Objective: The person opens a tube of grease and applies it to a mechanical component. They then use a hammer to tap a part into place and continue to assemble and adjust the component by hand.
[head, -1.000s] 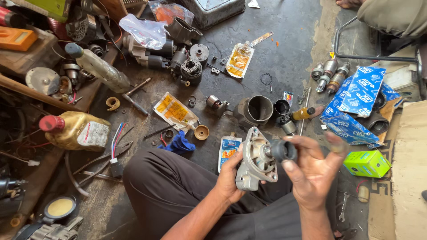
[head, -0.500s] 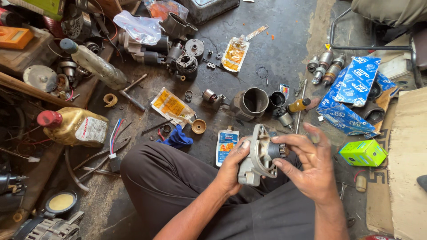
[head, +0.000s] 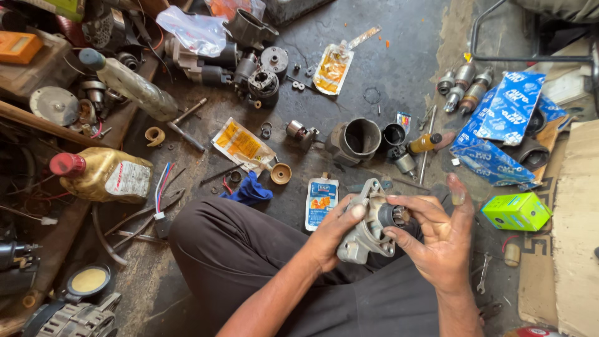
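A grey cast-metal motor housing (head: 364,236) is held above my lap. My left hand (head: 329,231) grips its left side, thumb on the upper edge. My right hand (head: 437,237) is at the housing's right end, thumb and fingers pinched on a small dark round part (head: 394,216) seated in the opening; grease sits on my raised fingertip. My dark trousers (head: 249,262) lie beneath.
The oily floor holds a grey metal cylinder (head: 354,140), a white and blue grease sachet (head: 321,201), a yellow packet (head: 242,145), a green box (head: 516,211), blue packaging (head: 499,128), an oil bottle (head: 103,175), pliers (head: 146,215) and several motor parts (head: 249,65).
The housing and both hands have shifted slightly lower in view. My right hand has closed its fingers onto the dark round part at the housing's end.
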